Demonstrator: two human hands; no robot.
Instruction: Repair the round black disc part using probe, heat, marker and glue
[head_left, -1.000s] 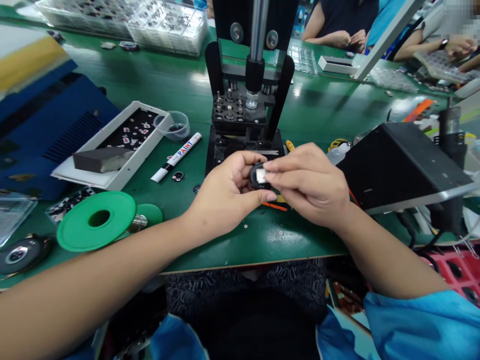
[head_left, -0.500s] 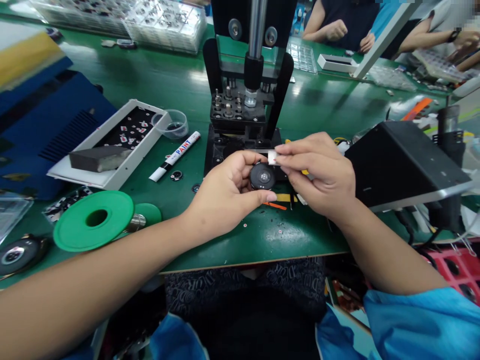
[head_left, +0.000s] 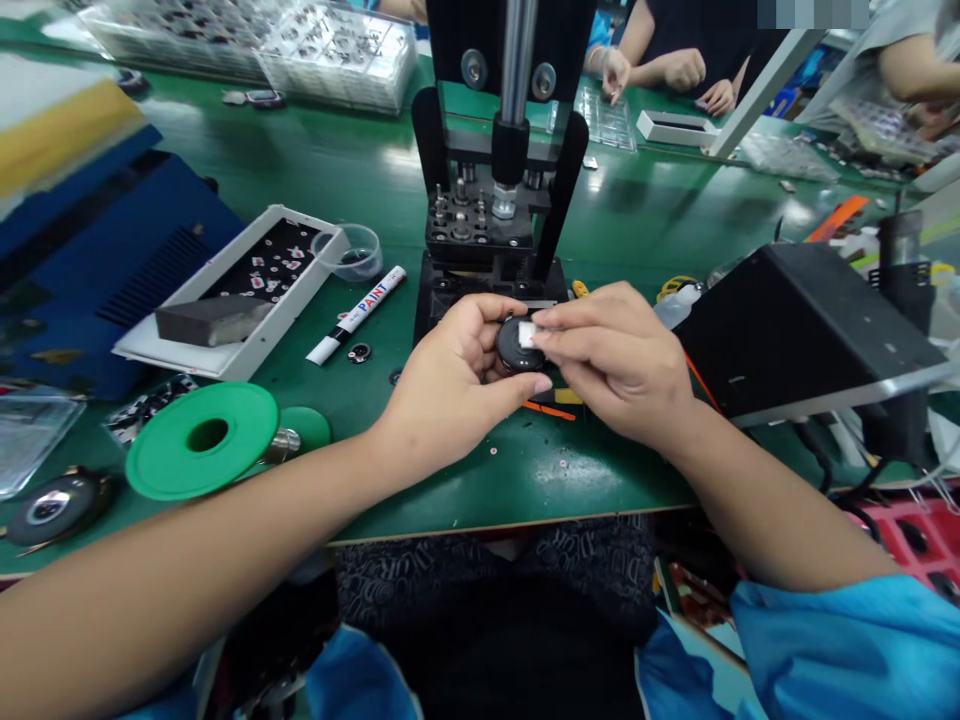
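My left hand point(head_left: 457, 385) is closed around the rim of a round black watch case back point(head_left: 514, 352), thumb at its near edge and fingers behind it. Between the thumb and fingertips of my right hand point(head_left: 619, 355) is a small white pad point(head_left: 527, 334), which covers the middle of the black disc; whether it presses on it I cannot tell. Both hands are just in front of the black press fixture point(head_left: 491, 235). To their left lie a white paint marker point(head_left: 358, 314) and a small round part point(head_left: 359, 352).
A white tray point(head_left: 247, 350) holds tiny parts and a grey block. A green spool point(head_left: 202, 440) stands by my left forearm, a black box point(head_left: 810, 330) at the right. A blue machine point(head_left: 142, 260) is far left. Co-workers' hands point(head_left: 684, 70) show across the bench.
My right hand has moved left and slightly down, bringing the white pad from the disc's edge over its middle. My left hand still holds the disc. The camera view has shifted slightly.
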